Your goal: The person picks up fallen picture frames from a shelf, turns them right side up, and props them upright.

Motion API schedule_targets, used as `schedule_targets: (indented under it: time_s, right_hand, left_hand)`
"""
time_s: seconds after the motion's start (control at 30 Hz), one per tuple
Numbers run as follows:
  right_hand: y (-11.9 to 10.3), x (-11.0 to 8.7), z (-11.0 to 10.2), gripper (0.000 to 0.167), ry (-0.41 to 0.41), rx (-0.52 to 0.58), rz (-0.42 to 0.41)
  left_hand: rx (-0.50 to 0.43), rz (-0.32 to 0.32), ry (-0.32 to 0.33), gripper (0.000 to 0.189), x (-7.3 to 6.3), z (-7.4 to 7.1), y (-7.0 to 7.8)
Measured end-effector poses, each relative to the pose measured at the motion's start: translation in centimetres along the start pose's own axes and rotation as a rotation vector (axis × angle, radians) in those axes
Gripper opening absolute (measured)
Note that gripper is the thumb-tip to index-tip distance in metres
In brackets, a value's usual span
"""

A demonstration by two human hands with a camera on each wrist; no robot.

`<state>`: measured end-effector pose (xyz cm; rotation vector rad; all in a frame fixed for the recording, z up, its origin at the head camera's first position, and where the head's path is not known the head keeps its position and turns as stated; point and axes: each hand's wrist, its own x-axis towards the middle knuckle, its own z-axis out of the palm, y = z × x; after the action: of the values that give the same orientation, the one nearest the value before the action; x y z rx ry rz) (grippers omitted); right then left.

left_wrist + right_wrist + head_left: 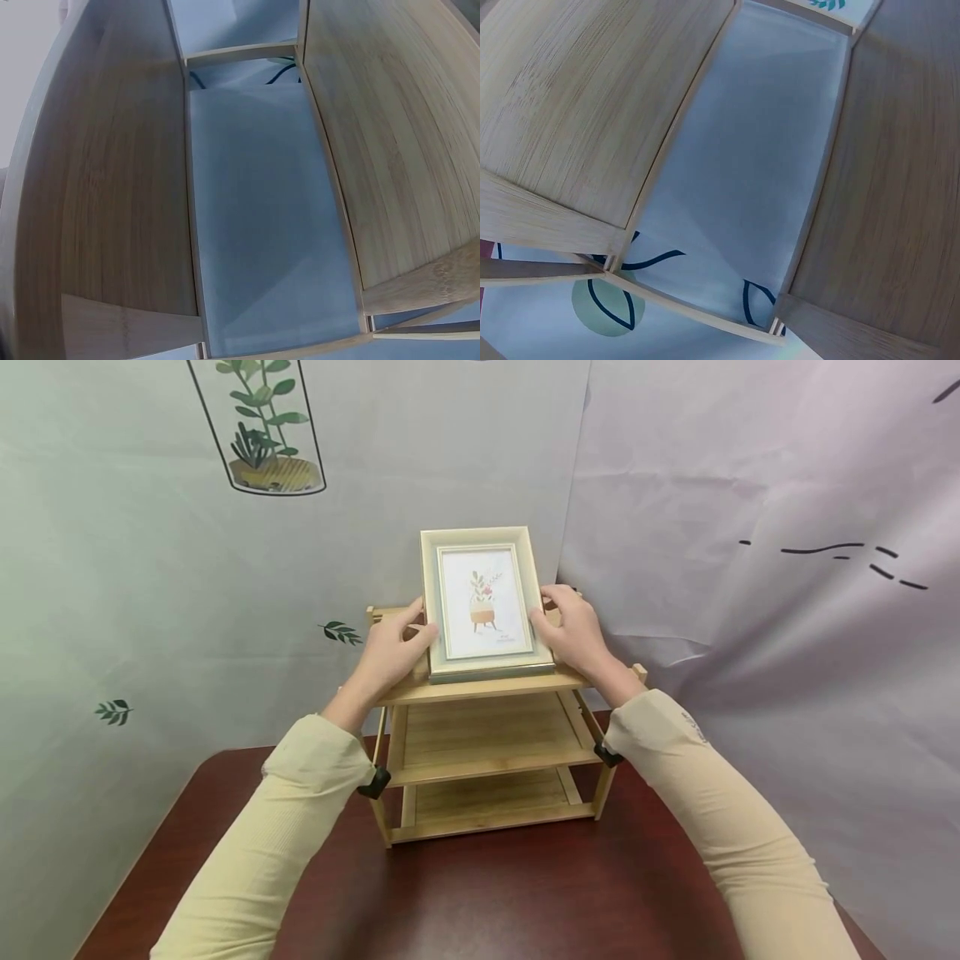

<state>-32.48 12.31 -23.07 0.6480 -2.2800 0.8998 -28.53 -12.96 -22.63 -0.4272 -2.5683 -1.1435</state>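
Picture frame (491, 665) between my two hands, at the top shelf (480, 690) of a wooden rack (495, 731).
My left hand (390, 647) and right hand (573, 627) grip its side edges with fingers bent. Small writing (506, 638) at the print's (482, 602) lower right is too tiny to read; marks (693, 727) on my right cuff (652, 722) I also cannot read.
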Motion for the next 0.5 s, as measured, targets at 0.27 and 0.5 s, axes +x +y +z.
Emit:
schedule_targets:
  time_s: [0.27, 0.5]
  right_hand:
    - [-0.38, -0.2, 0.11, 0.037, 0.117, 0.036, -0.085]
    - [-0.47, -0.31, 0.24, 0.038, 0.229, 0.106, -0.128]
  left_hand:
    - [0.007, 0.205, 0.167, 0.057, -0.33, 0.27, -0.02]
    - [0.046, 0.316, 0.253, 0.059, -0.49, 0.49, 0.25]
